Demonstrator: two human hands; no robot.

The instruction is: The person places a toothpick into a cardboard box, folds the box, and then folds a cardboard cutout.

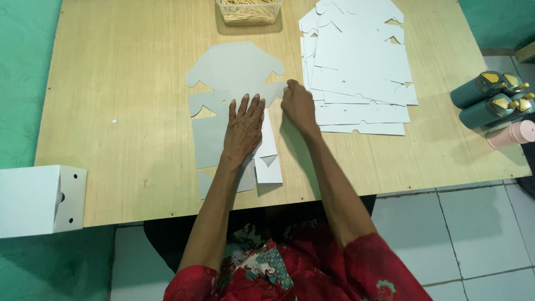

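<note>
A flat grey cardboard box blank (231,72) lies on the wooden table (117,100) in front of me, with one white side flap (268,159) folded over. My left hand (244,127) presses flat on the blank's middle, fingers spread. At the fold's upper right edge, my right hand (297,106) pinches the cardboard with bent fingers.
A stack of white flat box blanks (362,61) lies at the right back. A clear tub of thin sticks (249,10) stands at the far edge. Dark green bottles with yellow caps (490,97) and a pink one (511,135) lie far right. A white folded box (39,198) sits at left.
</note>
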